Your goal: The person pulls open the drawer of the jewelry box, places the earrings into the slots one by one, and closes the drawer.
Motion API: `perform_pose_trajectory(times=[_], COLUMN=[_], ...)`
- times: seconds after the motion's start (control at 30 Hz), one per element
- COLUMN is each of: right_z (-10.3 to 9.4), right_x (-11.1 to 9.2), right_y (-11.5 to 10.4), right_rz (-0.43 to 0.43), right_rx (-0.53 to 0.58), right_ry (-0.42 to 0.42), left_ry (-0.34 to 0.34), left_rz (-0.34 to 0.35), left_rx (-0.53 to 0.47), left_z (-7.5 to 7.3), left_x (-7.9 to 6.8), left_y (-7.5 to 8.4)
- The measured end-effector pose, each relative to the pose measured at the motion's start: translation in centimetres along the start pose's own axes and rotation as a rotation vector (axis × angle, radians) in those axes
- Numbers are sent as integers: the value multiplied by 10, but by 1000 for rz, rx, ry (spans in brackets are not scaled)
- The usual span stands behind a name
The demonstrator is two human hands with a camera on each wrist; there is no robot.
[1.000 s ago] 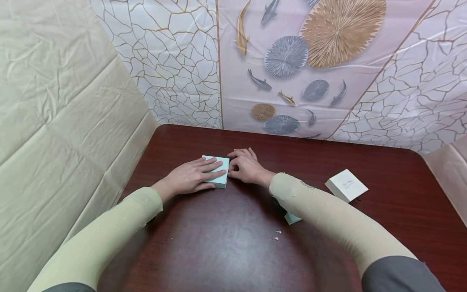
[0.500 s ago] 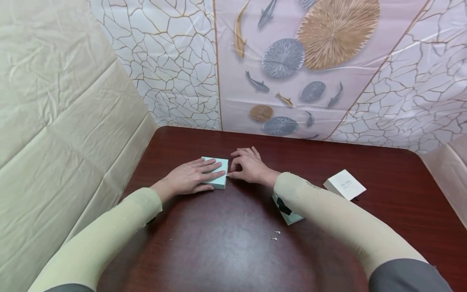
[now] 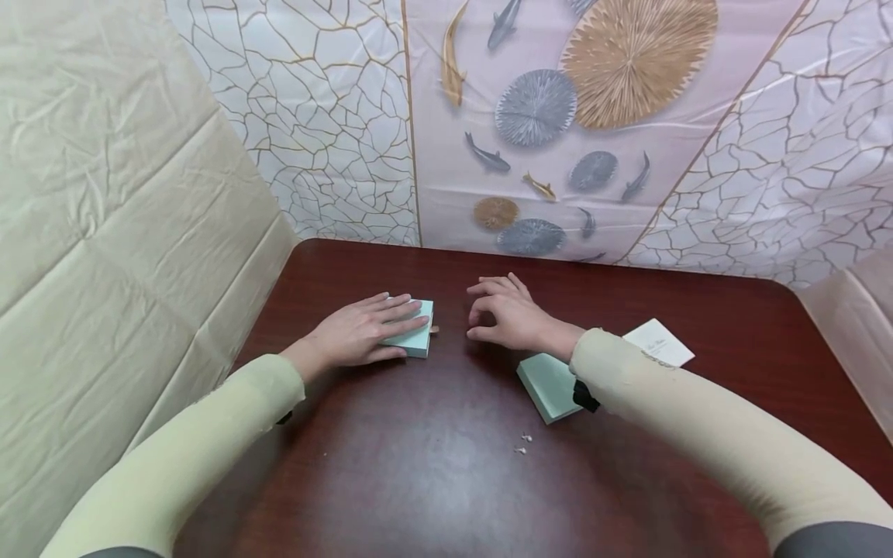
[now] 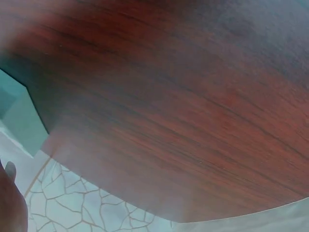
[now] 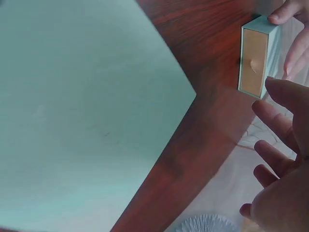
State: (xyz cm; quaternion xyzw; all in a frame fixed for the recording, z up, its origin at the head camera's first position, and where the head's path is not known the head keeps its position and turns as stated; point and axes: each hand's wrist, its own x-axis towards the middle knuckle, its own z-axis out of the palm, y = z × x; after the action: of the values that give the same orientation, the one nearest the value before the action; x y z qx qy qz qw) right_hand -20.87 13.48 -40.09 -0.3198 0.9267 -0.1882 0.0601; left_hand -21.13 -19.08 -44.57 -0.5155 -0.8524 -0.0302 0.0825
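Observation:
My left hand [image 3: 359, 329] lies with spread, nearly straight fingers on top of a mint-green drawer box [image 3: 418, 341], its thumb by the near side. In the right wrist view, the box's tan drawer front [image 5: 252, 60] appears flush, with a small pull tab [image 5: 254, 66] on it. To the right, apart from the box, my right hand [image 3: 512, 314] hovers with loosely bent fingers and nothing visible between them. Under the right wrist lies a larger mint-green box or lid [image 3: 547, 384]. The left wrist view catches only a corner of the drawer box [image 4: 24, 118].
Two tiny white pieces [image 3: 523, 444], too small to identify, lie on the dark red-brown table [image 3: 418, 480]. A white box with print [image 3: 659, 341] stands at the right, partly behind the right sleeve. Patterned cloth [image 3: 335, 139] hangs beyond the table's far edge.
My right hand has drawn away from the drawer box to the right, leaving its pull tab showing. The larger mint-green box has come into fuller view. My left hand stays on the drawer box.

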Motion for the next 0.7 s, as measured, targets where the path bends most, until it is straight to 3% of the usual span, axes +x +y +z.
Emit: perform_pose_trajectory(times=[0.37,0.7], right_z=[-18,-32], right_x=[-46,-90], right_y=[20,30], right_rz=[-43,-64], right_rx=[39,20], right_ry=[13,44], left_ry=[62,-3], left_rz=[32,-50], left_rx=[12,21], left_z=[-8,-17], left_x=[5,7], left_y=[14,29])
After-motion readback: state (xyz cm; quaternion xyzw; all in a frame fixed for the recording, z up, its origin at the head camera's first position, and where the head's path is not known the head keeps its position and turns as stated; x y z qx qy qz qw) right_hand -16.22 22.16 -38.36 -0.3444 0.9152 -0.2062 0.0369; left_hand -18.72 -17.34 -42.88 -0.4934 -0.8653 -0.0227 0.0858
